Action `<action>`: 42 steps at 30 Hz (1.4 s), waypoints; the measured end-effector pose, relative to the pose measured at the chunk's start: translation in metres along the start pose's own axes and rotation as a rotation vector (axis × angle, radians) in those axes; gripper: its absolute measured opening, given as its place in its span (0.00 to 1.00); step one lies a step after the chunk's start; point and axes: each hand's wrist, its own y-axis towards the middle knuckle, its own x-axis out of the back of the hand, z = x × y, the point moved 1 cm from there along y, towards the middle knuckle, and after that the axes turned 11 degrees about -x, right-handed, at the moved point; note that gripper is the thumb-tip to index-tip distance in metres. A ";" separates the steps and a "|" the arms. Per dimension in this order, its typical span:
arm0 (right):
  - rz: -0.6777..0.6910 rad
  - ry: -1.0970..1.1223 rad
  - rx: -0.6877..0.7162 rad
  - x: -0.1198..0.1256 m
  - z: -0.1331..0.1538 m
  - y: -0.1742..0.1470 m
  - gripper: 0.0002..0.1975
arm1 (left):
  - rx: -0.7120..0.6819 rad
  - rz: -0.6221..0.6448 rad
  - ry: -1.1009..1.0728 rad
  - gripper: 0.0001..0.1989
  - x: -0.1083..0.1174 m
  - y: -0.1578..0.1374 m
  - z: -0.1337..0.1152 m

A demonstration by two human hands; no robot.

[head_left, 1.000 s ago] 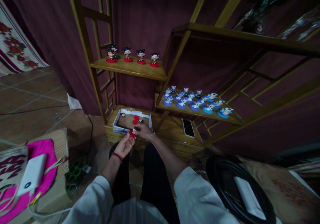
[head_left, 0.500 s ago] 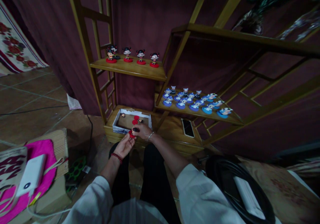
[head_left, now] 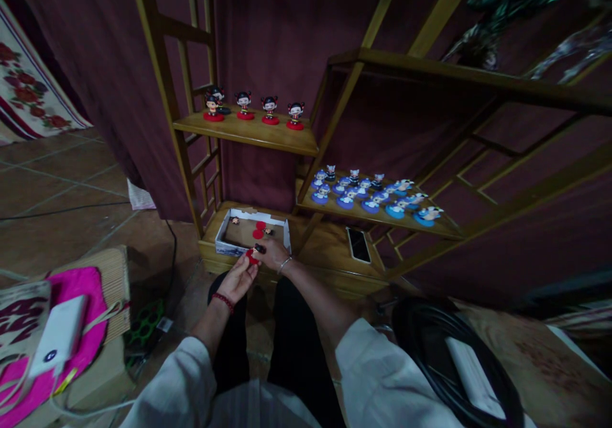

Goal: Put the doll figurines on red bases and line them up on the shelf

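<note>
My left hand (head_left: 239, 278) pinches the red round base (head_left: 252, 257), maybe to keep it steady, while my right hand (head_left: 273, 254) holds the black-haired doll (head_left: 259, 248) against it, between my hands. The open box (head_left: 229, 248) sits just past, probably so its red discs (head_left: 259, 230) are close.

Your left hand (head_left: 240, 279) is held out in front, its palm turned upward and its thumb and fingers gathered in a pinch at the tips. Your right hand (head_left: 273, 254) sits just ahead and to the right of it, back uppermost, fingers pointing left and curled into a grip, the two sets of fingertips close together. Behind the left hand, your left wrist (head_left: 223, 300) leads to a bare left forearm (head_left: 210, 326) slanting outward; behind the right hand, your right wrist (head_left: 289, 264) leads to a right forearm (head_left: 320, 293) bare for a longer stretch. Your legs (head_left: 292, 339) are apart, below both hands
</note>
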 end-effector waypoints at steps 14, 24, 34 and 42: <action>-0.011 -0.087 -0.216 -0.003 0.012 -0.007 0.11 | -0.010 -0.008 -0.012 0.08 0.000 0.000 0.000; -0.023 -0.083 -0.248 -0.006 0.012 -0.007 0.12 | -0.028 -0.008 -0.014 0.10 0.002 0.001 0.000; -0.039 -0.131 -0.097 -0.005 0.008 -0.007 0.10 | -0.011 0.028 -0.012 0.08 0.003 0.002 0.002; -0.045 -0.118 0.011 -0.002 0.008 -0.006 0.10 | -0.003 0.017 -0.022 0.08 0.005 0.001 0.001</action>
